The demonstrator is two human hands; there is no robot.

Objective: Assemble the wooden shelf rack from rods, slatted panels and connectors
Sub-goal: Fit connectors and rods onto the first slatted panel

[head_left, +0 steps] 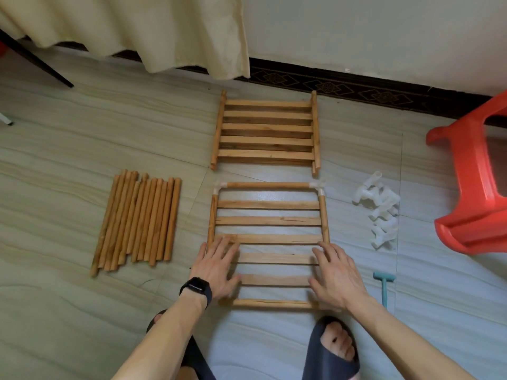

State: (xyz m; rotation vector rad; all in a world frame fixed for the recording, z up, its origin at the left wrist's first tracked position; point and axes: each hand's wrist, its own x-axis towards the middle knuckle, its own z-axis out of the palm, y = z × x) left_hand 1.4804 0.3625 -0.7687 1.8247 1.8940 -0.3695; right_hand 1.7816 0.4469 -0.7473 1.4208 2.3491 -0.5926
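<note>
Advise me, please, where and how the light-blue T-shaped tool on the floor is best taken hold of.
Grip the light-blue T-shaped tool by its straight handle, from above, with the nearer right hand. It lies flat on the floor, crosshead farthest from the person, handle pointing back toward them.

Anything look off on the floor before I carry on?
Nothing damaged or spilled. The far stack of slatted panels sits slightly askew: a lower rail pokes out at its near right corner.

Pale grey wood-grain tile floor [68,149]; cream wall [384,28], dark patterned skirting [329,86]; cream curtain [137,28]; red plastic stool [472,187] right of right grip [336,272].
</note>
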